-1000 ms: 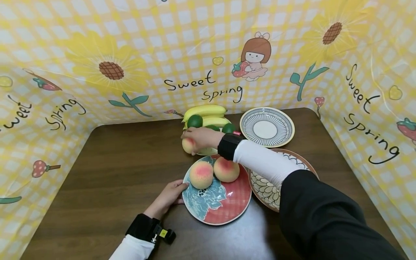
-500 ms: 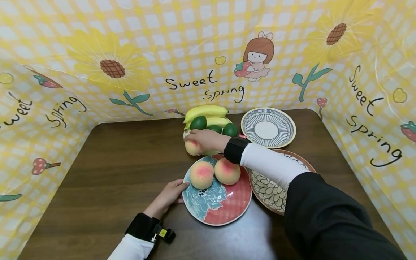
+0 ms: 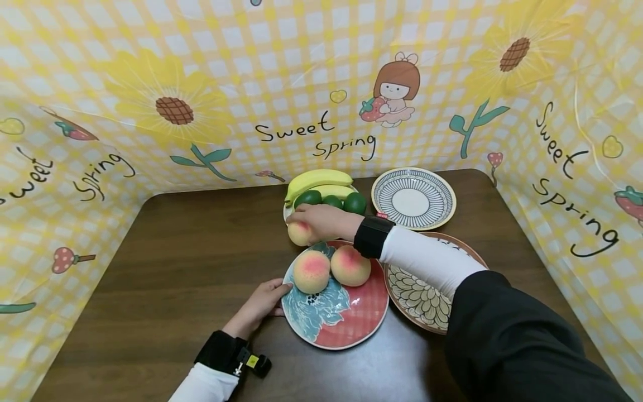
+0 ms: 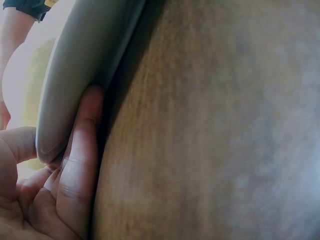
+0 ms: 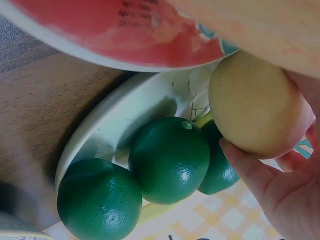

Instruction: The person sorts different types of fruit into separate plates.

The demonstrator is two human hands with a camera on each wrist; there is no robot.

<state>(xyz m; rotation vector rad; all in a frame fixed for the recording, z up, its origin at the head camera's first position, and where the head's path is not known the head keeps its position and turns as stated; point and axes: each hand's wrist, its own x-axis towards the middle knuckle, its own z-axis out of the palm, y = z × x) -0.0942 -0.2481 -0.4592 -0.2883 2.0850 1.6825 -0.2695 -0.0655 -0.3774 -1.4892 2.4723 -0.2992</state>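
Right hand (image 3: 321, 221) grips peach (image 3: 300, 233) at white plate's (image 5: 125, 125) edge.
Peach sits above red plate (image 3: 351, 318); left hand (image 3: 261, 304) pinches that plate's rim, fingers under, thumb on top.

The left hand (image 4: 45, 195) gripped the plate (image 4: 85, 60) by its rim, fingers (image 4: 82, 150) tucked beneath it against the wooden table (image 4: 215, 125).
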